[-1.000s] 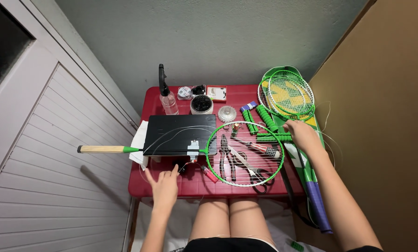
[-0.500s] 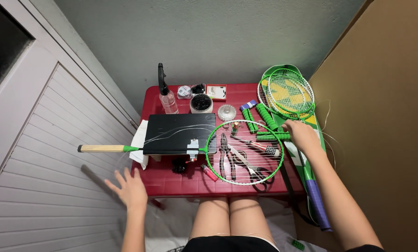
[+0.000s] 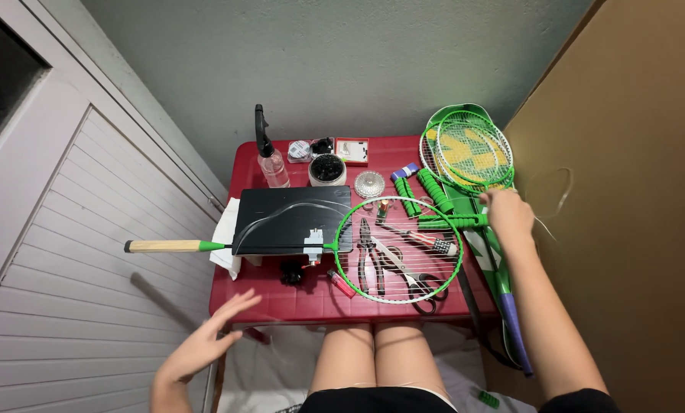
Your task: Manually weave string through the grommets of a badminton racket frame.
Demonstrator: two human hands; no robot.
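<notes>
A green racket with a wooden handle point(image 3: 163, 245) lies across the red table point(image 3: 274, 302), its partly strung head point(image 3: 341, 226) over pliers point(image 3: 369, 256) and scissors point(image 3: 417, 281). My right hand point(image 3: 508, 216) is at the head's right side, fingers closed on a thin pale string point(image 3: 563, 183) that loops out to the right. My left hand point(image 3: 205, 344) hovers off the table's front left corner, palm open, fingers apart, holding nothing. Fine string also trails over the black flat case point(image 3: 293, 218) under the racket shaft.
A spray bottle point(image 3: 270, 157), small round tubs point(image 3: 327, 168), a clear dish point(image 3: 370, 183) and a small box point(image 3: 354, 151) line the table's back. Green grip rolls point(image 3: 428, 190) and two more green rackets point(image 3: 469, 149) lie at right. White door point(image 3: 67, 245) left, brown board point(image 3: 633, 191) right.
My left hand left the table near the black case, swung out left and now hangs lower by the front corner. My right hand moved right and up, drawing the string into a loop.
</notes>
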